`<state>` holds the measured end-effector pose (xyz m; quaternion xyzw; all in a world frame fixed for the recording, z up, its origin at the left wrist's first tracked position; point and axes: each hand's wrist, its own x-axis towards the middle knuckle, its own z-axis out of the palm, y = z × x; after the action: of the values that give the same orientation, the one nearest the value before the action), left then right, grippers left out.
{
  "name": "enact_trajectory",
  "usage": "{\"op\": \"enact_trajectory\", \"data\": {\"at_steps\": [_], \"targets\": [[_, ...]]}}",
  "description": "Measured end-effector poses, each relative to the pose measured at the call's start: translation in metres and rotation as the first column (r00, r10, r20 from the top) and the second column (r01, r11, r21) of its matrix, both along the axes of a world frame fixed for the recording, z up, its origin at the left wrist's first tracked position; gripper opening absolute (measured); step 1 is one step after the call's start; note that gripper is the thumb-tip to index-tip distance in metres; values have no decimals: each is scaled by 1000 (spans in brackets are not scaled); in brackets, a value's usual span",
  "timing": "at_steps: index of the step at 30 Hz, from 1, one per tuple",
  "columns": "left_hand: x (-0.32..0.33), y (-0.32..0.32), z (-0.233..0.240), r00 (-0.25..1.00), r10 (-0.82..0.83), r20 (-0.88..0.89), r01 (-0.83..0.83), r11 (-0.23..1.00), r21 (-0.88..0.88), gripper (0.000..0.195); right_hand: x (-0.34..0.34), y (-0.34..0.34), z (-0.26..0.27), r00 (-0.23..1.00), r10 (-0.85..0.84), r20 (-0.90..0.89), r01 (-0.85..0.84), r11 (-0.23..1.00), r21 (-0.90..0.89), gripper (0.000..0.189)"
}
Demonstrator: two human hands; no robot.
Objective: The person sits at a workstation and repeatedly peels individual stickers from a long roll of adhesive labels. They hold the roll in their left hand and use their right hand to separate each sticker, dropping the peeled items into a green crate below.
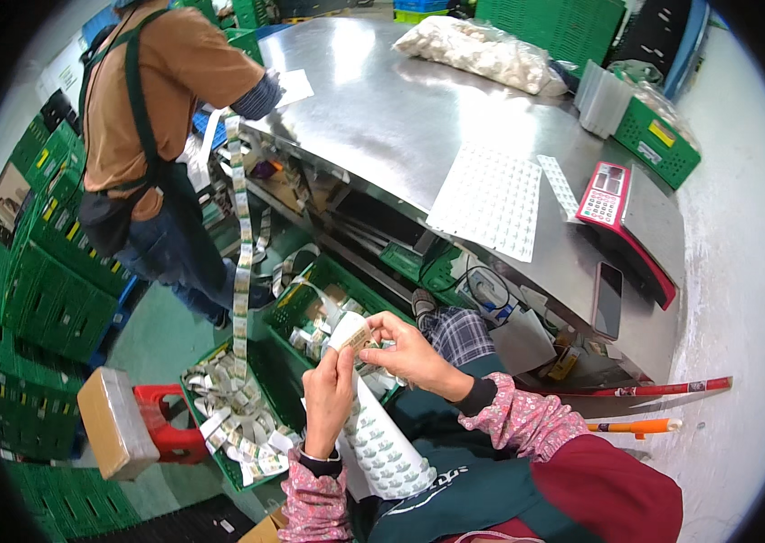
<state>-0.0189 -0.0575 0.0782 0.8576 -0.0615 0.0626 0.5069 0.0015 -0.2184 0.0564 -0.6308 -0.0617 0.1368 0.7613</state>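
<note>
My left hand pinches the lower edge of a printed label strip, which curls up above my fingers. My right hand has its thumb and fingertips at the right edge of the same strip. Below my hands, a curved sheet of green-and-white stickers rests across my lap. The strip trails towards a green plastic crate with label pieces in it, just beyond my hands. Another green crate, left of my left hand, is heaped with loose label strips.
A person stands at the steel table, with a long label strip hanging nearby. A sticker sheet, a red scale, a phone and a bulging plastic bag lie on the table. A carton sits beside a red stool.
</note>
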Motion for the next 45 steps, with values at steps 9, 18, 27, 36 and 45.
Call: {"op": "enact_trajectory", "data": {"at_steps": [9, 18, 27, 36, 45], "targets": [[1, 6, -26, 952, -255, -171, 209, 946, -249, 35, 41, -1, 48, 981, -128, 149, 112, 987, 112, 34], [5, 20, -30, 895, -297, -333, 89, 850, -519, 36, 6, -14, 37, 985, -70, 159, 94, 984, -148, 38], [5, 16, -30, 909, -257, -328, 46, 845, -533, 38, -10, -1, 39, 897, 12, 442, 187, 896, -404, 34], [0, 11, -17, 950, -174, -259, 53, 908, -416, 38, -20, 15, 28, 843, -16, 538, 267, 880, -392, 35], [-3, 11, -19, 983, -119, -143, 85, 971, -223, 27, -22, 14, 24, 779, -119, 615, 485, 736, -472, 51]]}}
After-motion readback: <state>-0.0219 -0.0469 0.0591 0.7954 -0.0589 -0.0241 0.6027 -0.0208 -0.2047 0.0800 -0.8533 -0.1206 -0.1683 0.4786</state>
